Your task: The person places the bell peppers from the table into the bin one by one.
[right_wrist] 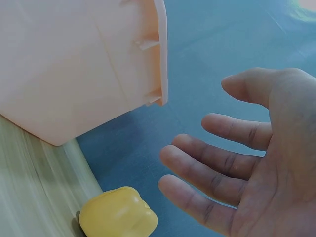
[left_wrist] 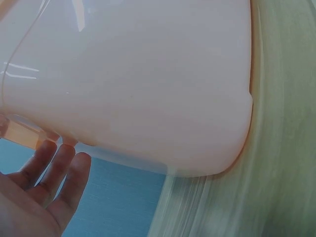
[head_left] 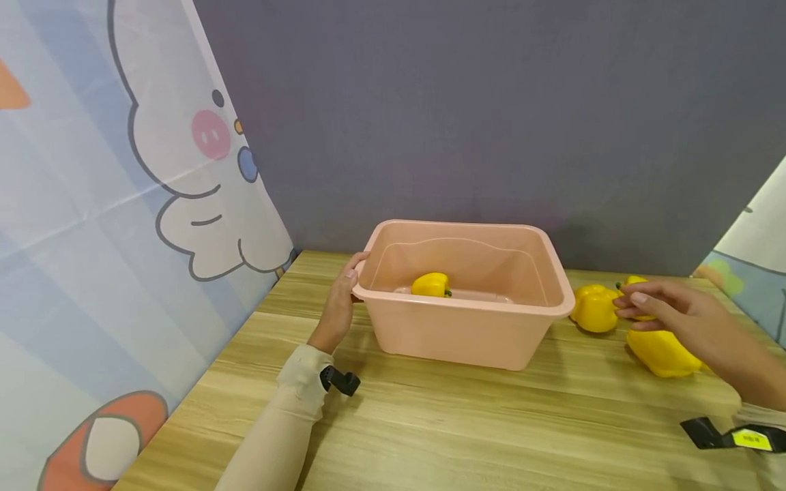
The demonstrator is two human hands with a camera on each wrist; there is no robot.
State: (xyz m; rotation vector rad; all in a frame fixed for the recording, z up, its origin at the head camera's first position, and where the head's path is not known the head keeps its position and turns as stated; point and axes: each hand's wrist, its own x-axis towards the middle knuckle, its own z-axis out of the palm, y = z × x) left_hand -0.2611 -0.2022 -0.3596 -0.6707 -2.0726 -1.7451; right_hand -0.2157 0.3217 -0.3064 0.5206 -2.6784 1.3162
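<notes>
A pink plastic bin (head_left: pixel 457 331) stands on the wooden table, with one yellow bell pepper (head_left: pixel 430 284) lying inside it. My left hand (head_left: pixel 339 303) grips the bin's left rim; in the left wrist view its fingers (left_wrist: pixel 74 180) reach up to the underside of that rim. Right of the bin, my right hand (head_left: pixel 688 314) hovers over the other peppers, its fingers relaxed and holding nothing. Nearest its fingertips is an upright yellow bell pepper (head_left: pixel 594 308). Another pepper (head_left: pixel 663 353) lies below the hand, and a third (head_left: pixel 634 280) is partly hidden behind the fingers.
Behind the bin rises a dark grey panel (head_left: pixel 491 116). A cartoon-printed cloth (head_left: pixel 92 204) hangs along the left side, with a similar one (head_left: pixel 755 232) at the right. The wooden tabletop (head_left: pixel 442 423) extends in front of the bin.
</notes>
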